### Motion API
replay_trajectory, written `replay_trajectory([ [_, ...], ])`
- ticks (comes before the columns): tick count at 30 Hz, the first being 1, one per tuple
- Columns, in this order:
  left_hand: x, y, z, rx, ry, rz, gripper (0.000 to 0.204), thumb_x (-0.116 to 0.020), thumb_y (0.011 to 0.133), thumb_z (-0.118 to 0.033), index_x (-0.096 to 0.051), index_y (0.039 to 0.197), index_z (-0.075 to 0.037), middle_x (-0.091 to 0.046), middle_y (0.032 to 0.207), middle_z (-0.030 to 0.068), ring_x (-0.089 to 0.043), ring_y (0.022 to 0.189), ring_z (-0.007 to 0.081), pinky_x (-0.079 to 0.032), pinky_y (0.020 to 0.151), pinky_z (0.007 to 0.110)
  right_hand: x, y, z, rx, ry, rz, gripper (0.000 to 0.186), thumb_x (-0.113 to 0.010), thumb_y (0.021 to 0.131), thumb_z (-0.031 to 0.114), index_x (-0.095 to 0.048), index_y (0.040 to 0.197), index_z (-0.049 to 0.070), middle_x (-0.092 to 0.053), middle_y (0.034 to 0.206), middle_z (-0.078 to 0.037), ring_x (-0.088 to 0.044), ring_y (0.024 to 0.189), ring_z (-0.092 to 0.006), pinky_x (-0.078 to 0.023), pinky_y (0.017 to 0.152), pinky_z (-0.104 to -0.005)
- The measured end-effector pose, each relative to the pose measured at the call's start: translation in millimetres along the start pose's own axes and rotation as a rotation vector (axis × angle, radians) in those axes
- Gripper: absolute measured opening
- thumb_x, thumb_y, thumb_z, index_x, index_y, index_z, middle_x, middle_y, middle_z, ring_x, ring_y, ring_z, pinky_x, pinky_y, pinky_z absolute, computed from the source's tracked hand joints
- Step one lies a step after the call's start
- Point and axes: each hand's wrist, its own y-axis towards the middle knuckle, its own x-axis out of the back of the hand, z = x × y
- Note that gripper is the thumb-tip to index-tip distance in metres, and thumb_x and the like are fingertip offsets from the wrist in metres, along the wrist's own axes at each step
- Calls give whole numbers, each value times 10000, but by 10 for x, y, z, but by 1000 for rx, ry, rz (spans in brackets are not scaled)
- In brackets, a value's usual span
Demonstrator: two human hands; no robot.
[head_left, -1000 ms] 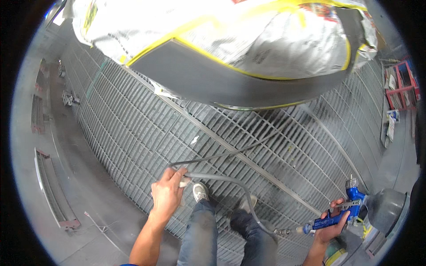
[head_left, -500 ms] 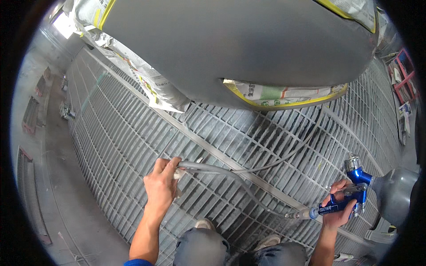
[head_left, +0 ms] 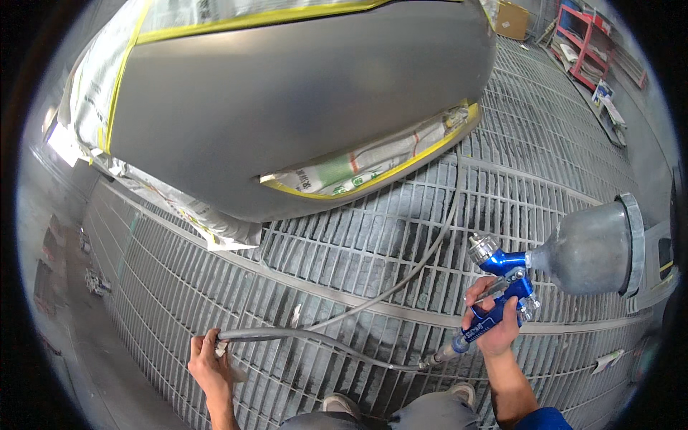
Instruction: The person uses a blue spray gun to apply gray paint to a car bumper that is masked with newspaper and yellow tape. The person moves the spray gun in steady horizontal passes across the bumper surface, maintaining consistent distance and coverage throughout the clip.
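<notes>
My right hand (head_left: 497, 331) is wrapped round the handle of a blue spray gun (head_left: 513, 292). The gun has a silver nozzle pointing left and a cloudy grey paint cup (head_left: 589, 247) on its right side. From the base of the handle a grey air hose (head_left: 337, 347) runs left into my left hand (head_left: 212, 369), whose fingers are closed on a bent length of it. Something whitish and crumpled shows under those fingers; its kind is unclear. Beyond both hands stands a matte grey car body panel (head_left: 301, 100), edged with yellow masking tape and printed masking sheets (head_left: 358, 166).
Metal floor grating (head_left: 401, 265) spreads underfoot, and the hose trails across it beneath the panel. At the far right are a red shelf rack (head_left: 584, 50) and a cardboard box (head_left: 512, 20). A scrap of paper (head_left: 608, 360) lies at the right. My shoes (head_left: 341, 405) show below.
The view has swung right, so the panel now sits farther left. The spray gun is raised and its whole cup shows. Both hands keep their hold on gun and hose.
</notes>
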Motion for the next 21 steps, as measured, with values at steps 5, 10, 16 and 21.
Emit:
replay_trajectory([
  [5, 46, -71, -72, -52, 58, -42, 409, -691, 672, 90, -689, 1057, -49, -581, 828, 117, -628, 722, 286, -501, 645, 361, 150, 77, 96, 24, -41, 4, 605, -433, 989, 539, -458, 1243, -10, -559, 1089, -147, -612, 1067, -291, -619, 576, -345],
  [10, 159, -145, -223, -66, 82, -56, 377, -694, 697, 83, -691, 1051, -47, -584, 813, 109, -620, 693, 268, -501, 636, 369, 261, 291, 78, 3, 41, 124, 543, -496, 978, 492, -487, 1185, -9, -567, 1087, -145, -614, 1048, -291, -620, 625, -366],
  [16, 294, -271, -170, -85, 140, -96, 309, -701, 739, 54, -692, 1034, -35, -576, 783, 115, -594, 658, 259, -469, 596, 359, 91, 401, -184, 78, -57, 116, 515, -462, 1000, 466, -479, 1230, 5, -567, 1099, -142, -612, 967, -222, -595, 599, -324],
  [21, 423, -307, 38, -53, 158, -124, 228, -713, 760, 16, -680, 983, -18, -562, 771, 115, -573, 653, 259, -454, 594, 355, -361, 438, -572, 115, -115, -111, 409, -452, 1021, 372, -544, 1176, 5, -601, 1096, -110, -612, 951, -176, -574, 619, -298],
])
